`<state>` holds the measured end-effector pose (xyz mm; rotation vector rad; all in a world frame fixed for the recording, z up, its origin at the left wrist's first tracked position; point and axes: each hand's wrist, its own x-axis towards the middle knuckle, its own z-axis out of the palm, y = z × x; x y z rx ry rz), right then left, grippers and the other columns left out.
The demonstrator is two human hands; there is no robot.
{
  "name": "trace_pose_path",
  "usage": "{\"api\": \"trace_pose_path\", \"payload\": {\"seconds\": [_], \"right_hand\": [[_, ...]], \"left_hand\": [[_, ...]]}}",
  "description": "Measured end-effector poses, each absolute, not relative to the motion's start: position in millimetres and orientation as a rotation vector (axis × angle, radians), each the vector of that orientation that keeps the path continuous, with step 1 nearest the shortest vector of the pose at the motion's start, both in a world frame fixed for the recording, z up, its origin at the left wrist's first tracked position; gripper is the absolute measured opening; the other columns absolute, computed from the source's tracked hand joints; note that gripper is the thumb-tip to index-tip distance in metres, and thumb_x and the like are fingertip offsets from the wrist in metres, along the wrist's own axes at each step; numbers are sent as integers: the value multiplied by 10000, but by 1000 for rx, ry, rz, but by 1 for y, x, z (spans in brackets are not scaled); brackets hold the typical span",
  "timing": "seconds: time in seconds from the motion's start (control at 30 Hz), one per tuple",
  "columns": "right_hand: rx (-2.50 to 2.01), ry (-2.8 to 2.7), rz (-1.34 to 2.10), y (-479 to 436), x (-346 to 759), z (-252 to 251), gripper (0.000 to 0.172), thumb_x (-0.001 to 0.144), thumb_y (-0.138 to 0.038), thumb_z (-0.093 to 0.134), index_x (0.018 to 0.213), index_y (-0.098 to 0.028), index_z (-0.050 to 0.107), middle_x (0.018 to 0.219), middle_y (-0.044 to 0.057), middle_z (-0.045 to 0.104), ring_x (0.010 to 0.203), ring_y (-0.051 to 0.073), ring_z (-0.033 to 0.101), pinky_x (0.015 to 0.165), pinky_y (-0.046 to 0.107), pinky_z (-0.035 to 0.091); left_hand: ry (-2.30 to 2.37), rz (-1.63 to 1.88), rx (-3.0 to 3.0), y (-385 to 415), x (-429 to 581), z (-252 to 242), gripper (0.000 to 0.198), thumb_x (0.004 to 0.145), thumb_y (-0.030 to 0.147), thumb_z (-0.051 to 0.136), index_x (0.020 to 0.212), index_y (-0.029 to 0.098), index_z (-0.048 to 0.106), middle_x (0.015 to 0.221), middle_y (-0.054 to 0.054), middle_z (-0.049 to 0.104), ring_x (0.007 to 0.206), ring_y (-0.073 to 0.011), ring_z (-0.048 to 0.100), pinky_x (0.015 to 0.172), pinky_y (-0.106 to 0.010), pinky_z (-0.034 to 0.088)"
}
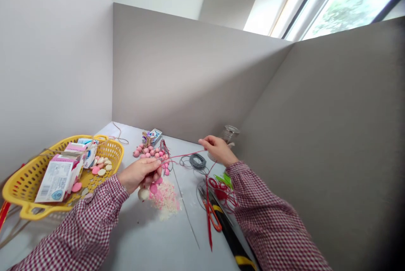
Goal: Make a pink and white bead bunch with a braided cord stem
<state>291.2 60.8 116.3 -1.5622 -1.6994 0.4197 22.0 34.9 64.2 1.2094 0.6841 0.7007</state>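
Red string [185, 154], right of basket [117, 153]; pinched in left hand [142, 173] near basket, right hand [218, 149] farther off, open span between; partition [190, 85] edging table [142, 241] beyond basket.

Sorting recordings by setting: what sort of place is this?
Probably an indoor craft booth: upright plain grey panels, a cluster of round pink balls and coiled thin grey cord.

basket's [12, 198] left, boxes [57, 180] in it | cord [186, 154] goes left hand [139, 174] to right hand [219, 150] | shavings [167, 202] in front of beads [152, 152] | jar [230, 134] back right
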Motion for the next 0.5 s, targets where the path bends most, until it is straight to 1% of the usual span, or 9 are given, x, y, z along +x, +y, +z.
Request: {"api": "trace_pose_path", "payload": {"seconds": [0.07,0.13,0.2,0.27,0.3,0.33,0.43,0.5], "right_hand": [[-1554,-1723,385,53,284,109,204,705,-327,619,598,-169,547,603,15,525,593,131,435,535,255,311],[-1530,-1766,407,40,267,102,204,741,-342,579,642,-164,578,663,28,561,636,138,461,556,247,333],[-1502,-1847,516,25,243,95,315,822,-381,470,648,-158,607,595,14,558,566,120,462,531,238,343],[-1453,-1948,688,11,217,87,426,861,-434,397,633,-153,621,529,-2,542,480,96,442,482,224,341],[-1403,-1945,823,6,205,83,474,883,-452,343,640,-148,613,529,-5,527,471,89,427,475,221,333],[-1360,-1900,888,2,194,80,496,886,-471,328,621,-146,593,519,-12,498,476,86,414,477,219,325],[-1191,-1663,1083,-2,174,70,445,844,-494,421,589,-149,539,523,-26,469,482,76,385,467,213,300],[-1127,-1534,1201,-2,169,66,393,802,-491,489,608,-151,525,517,-39,460,454,65,356,439,206,277]], "left_hand": [[703,716,1211,37,19,65,370,658,505,578,591,158,471,474,52,465,341,-18,259,346,-169,173],[728,727,1223,40,19,66,376,661,516,569,597,162,461,473,53,472,332,-18,260,342,-165,177],[755,737,1250,41,21,67,378,671,522,555,598,164,458,476,48,487,321,-20,283,339,-165,183],[771,747,1294,40,25,69,383,682,528,538,591,163,463,478,41,499,324,-30,329,341,-168,191],[774,751,1320,39,27,70,386,687,529,533,586,162,466,475,39,500,330,-35,352,344,-169,195],[773,754,1349,36,29,71,390,690,529,531,576,162,467,465,38,498,336,-40,369,348,-170,200],[769,756,1421,28,33,72,401,692,536,526,557,166,457,454,36,493,355,-56,417,367,-177,244],[765,748,1461,22,32,69,412,696,558,505,576,166,465,498,26,513,379,-75,464,383,-189,285]]}}
